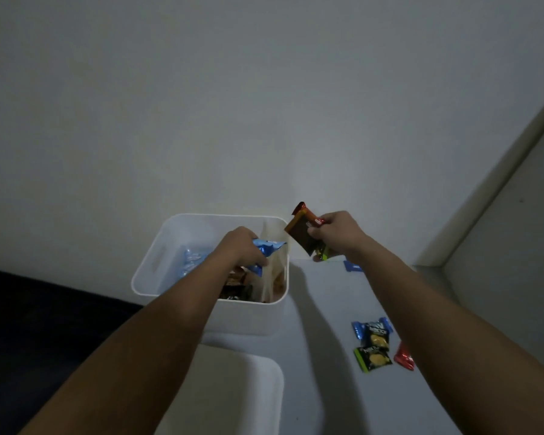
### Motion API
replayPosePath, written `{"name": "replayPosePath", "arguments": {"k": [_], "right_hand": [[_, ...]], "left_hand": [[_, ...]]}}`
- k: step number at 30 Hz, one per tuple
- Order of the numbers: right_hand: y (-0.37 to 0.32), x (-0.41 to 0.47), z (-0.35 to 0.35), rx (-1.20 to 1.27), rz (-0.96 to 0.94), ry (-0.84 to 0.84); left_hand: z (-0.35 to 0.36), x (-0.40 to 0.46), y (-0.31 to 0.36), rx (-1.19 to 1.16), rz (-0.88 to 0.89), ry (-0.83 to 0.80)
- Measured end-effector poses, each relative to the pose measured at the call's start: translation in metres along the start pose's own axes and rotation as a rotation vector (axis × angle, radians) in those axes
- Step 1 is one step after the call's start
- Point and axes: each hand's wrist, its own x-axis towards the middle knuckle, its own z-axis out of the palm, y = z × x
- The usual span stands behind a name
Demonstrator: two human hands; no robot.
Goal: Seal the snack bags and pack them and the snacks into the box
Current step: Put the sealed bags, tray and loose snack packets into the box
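A white plastic box (pixel 157 246) stands on the white table with several snack packs lying in its bottom. My left hand (pixel 241 246) reaches over the box's open top and grips a blue snack packet (pixel 269 248). My right hand (pixel 335 233) is raised just right of the box's far right corner, closed on a brown snack bar (pixel 300 233) together with a small green-edged packet (pixel 324 253). Loose on the table to the right lie a blue, a black and a green-black small snack packet (pixel 372 343) and a red packet (pixel 403 356).
A white lid (pixel 233 390) lies flat on the table in front of the box. Another small blue packet (pixel 352 265) rests behind my right wrist. A plain wall rises behind the table, a white ledge runs along the right, and a dark surface lies at left.
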Motion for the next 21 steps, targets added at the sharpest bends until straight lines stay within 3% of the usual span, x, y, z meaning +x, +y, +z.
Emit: {"name": "replayPosePath", "arguments": {"k": [7,12,16,21], "right_hand": [[-0.018,0.013,0.084,-0.009,0.097,-0.028],[-0.016,0.024,0.126,0.048,0.137,-0.098],[-0.013,0.03,0.128,0.1,0.147,-0.044],[-0.007,0.033,0.093,0.227,0.079,0.061]], "left_hand": [[-0.01,0.007,-0.062,-0.107,-0.164,0.031],[-0.003,0.022,-0.081,-0.185,-0.148,0.016],[-0.007,0.03,-0.084,-0.157,-0.15,0.028],[-0.009,0.035,-0.07,-0.254,-0.088,0.174]]}}
